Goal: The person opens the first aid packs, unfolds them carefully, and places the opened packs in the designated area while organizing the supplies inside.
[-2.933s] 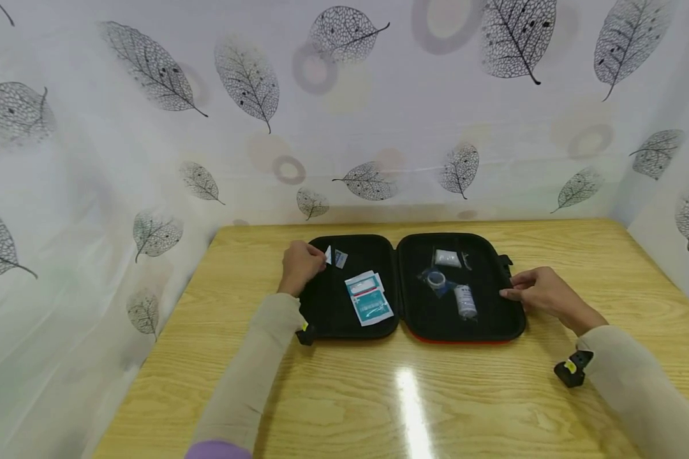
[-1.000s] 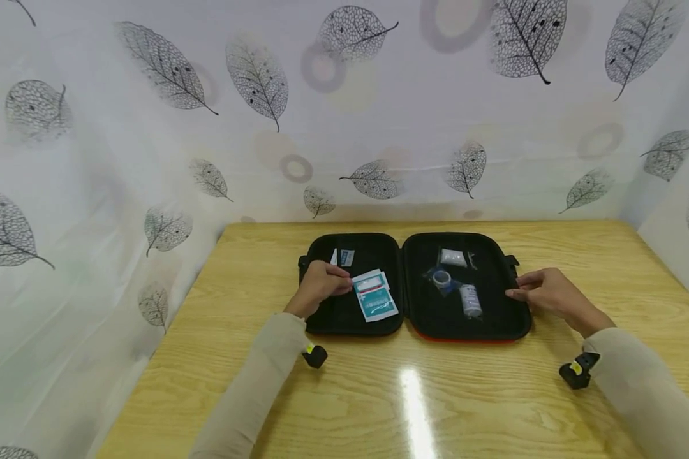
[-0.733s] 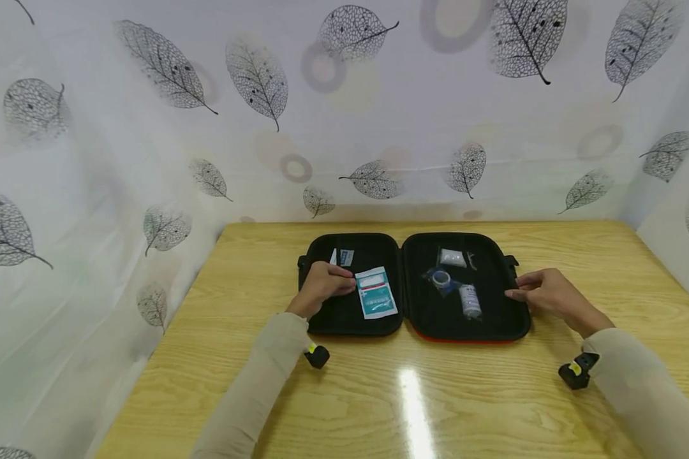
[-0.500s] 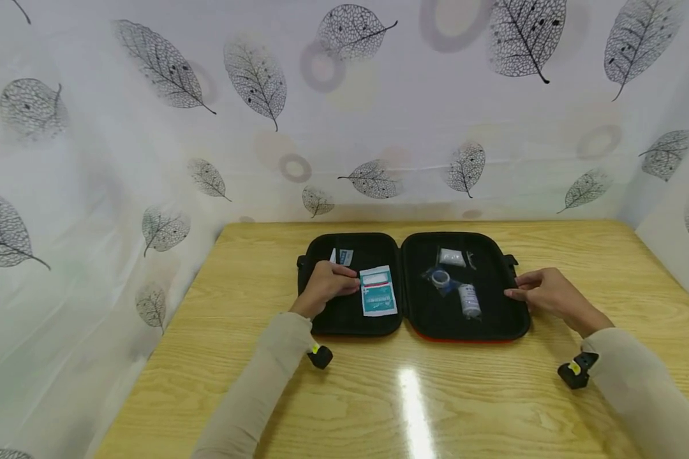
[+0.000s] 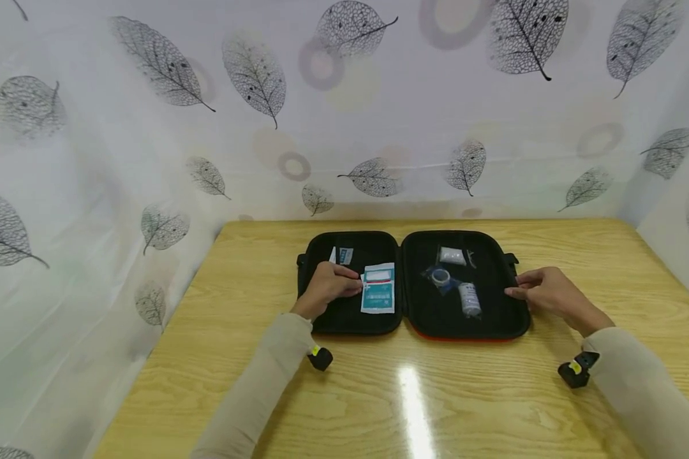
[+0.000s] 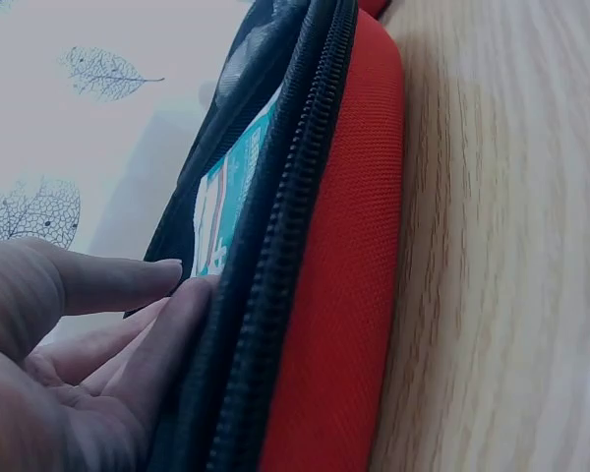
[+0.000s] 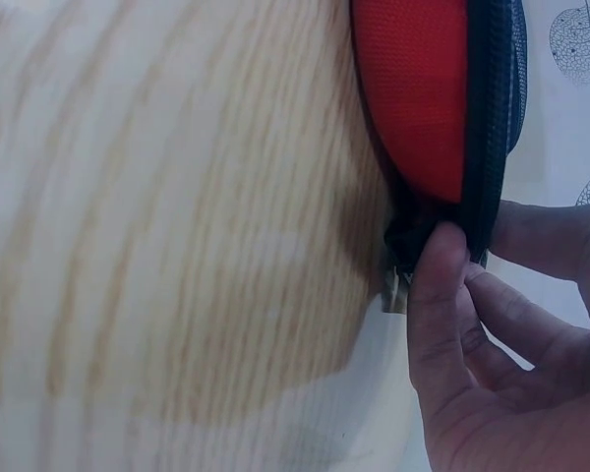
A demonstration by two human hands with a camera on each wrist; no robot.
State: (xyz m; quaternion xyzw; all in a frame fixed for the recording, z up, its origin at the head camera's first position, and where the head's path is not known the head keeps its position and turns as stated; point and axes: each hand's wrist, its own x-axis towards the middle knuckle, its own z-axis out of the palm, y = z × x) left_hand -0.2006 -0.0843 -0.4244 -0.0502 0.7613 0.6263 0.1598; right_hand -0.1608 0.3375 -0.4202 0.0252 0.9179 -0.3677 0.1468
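A black-lined zip case (image 5: 494, 322) with a red shell lies unfolded on the table, both halves facing up. In its left half my left hand (image 5: 326, 288) pinches the left edge of teal-and-white sachets (image 5: 379, 298), which overlap one another. The left wrist view shows thumb and fingertip close together at a sachet's (image 6: 234, 197) corner, partly hidden by the case rim. My right hand (image 5: 547, 297) grips the right rim of the case; in the right wrist view its thumb and fingers lie on either side of the zipped edge (image 7: 487, 128).
Small white-and-blue packets (image 5: 346, 255) sit in mesh at the upper left. The right half holds a white packet (image 5: 452, 255), a tape roll in blue wrapping (image 5: 439, 276) and a wrapped bandage roll (image 5: 469, 299). Wooden table (image 5: 465, 401) surrounds the case; a leaf-print curtain hangs behind.
My left hand has moved from the case's upper left corner to the sachets, which have turned straighter and shifted slightly. The right hand stays on the rim.
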